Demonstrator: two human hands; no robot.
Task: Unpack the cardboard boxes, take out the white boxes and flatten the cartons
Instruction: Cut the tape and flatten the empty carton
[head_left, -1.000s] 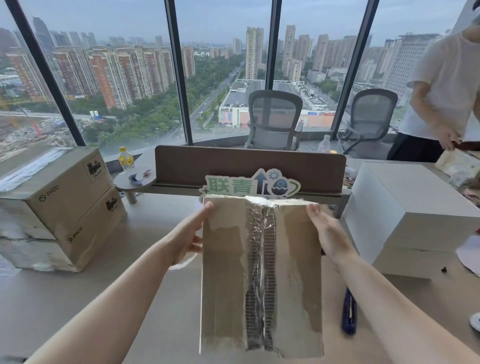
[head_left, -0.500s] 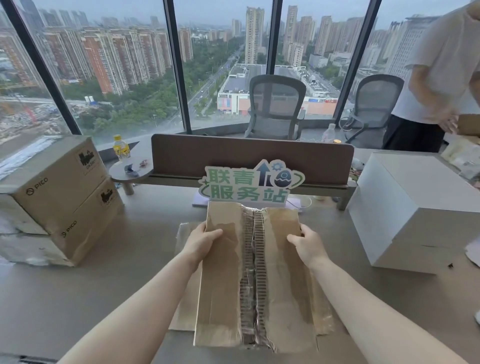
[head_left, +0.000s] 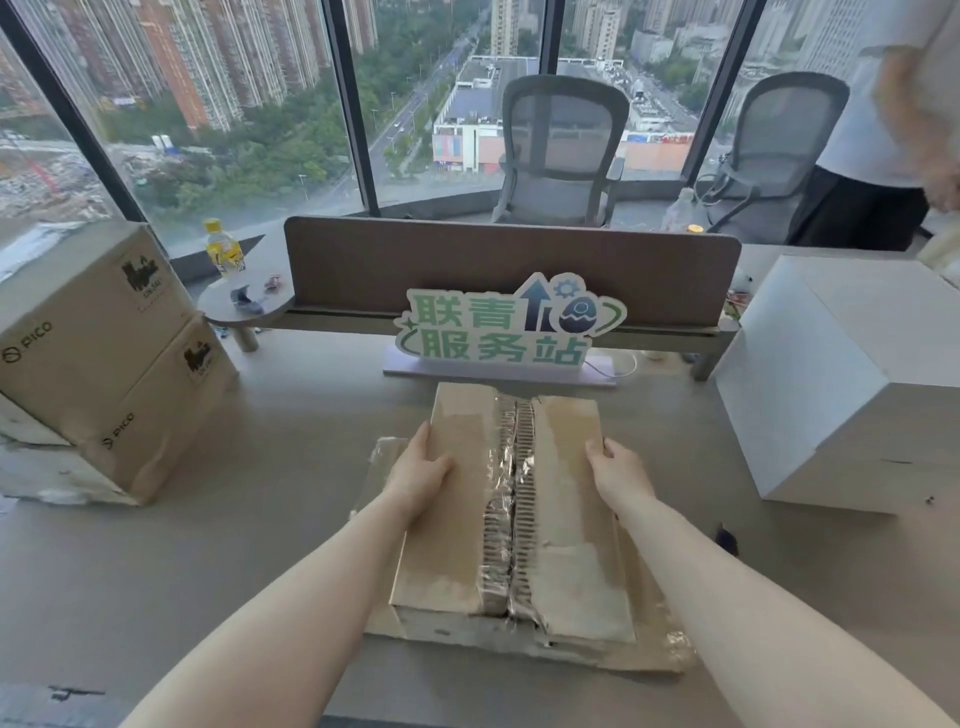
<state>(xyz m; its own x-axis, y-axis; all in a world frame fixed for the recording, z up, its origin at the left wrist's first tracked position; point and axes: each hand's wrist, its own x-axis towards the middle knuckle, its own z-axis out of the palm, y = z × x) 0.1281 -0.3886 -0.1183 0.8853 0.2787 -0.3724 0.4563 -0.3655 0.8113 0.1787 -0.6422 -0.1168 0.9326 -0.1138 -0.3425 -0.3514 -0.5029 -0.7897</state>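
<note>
A flattened brown carton (head_left: 561, 551) with a strip of torn tape down its middle lies on the desk in front of me, on top of another flat piece of cardboard (head_left: 597, 652). My left hand (head_left: 418, 470) grips its left edge and my right hand (head_left: 618, 473) grips its right edge, near the far end. Two sealed brown cartons (head_left: 98, 358) are stacked at the left of the desk. A stack of white boxes (head_left: 841, 384) stands at the right.
A green and white sign (head_left: 511, 325) stands just beyond the carton, against a brown desk divider (head_left: 511, 270). A dark blue tool (head_left: 727, 538) lies right of my right forearm. Another person (head_left: 893, 130) stands at the far right. Two grey chairs (head_left: 563, 156) face the windows.
I have lowered the flattened carton from upright in front of me down onto the cardboard on the desk. Both hands stayed on its side edges.
</note>
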